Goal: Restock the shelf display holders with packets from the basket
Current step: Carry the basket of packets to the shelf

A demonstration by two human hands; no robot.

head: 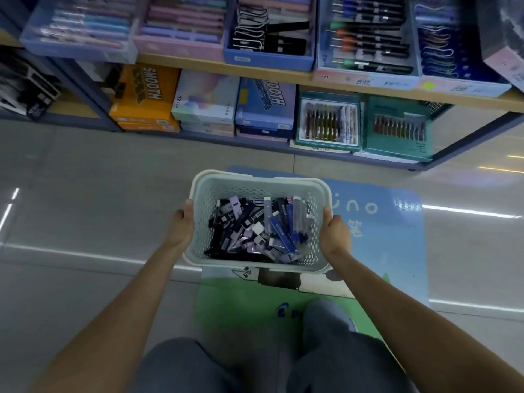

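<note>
- Head view, bottom middle: two knees (255, 364) in grey trousers.
- Left hand (183, 225) and right hand (336, 234) each curl tight round a side rim of the white basket (226, 188).
- Packets (261, 228) fill the basket, mid-frame, over a blue-green mat (397, 236).
- Display holders (269, 56) line the shelf (198, 62) along the top.

SMOOTH on the orange box (144, 95) before me, SMOOTH on the blue box (265, 106), 12 PCS on the pastel box (205, 99), "ino" on the floor mat (397, 236)

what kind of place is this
Probably a stationery shop aisle: blue and pink cardboard display trays of pens line the wooden shelf, boxed pen sets are stacked below, and the left hand and right hand hold a white perforated plastic basket of small packets.
</note>
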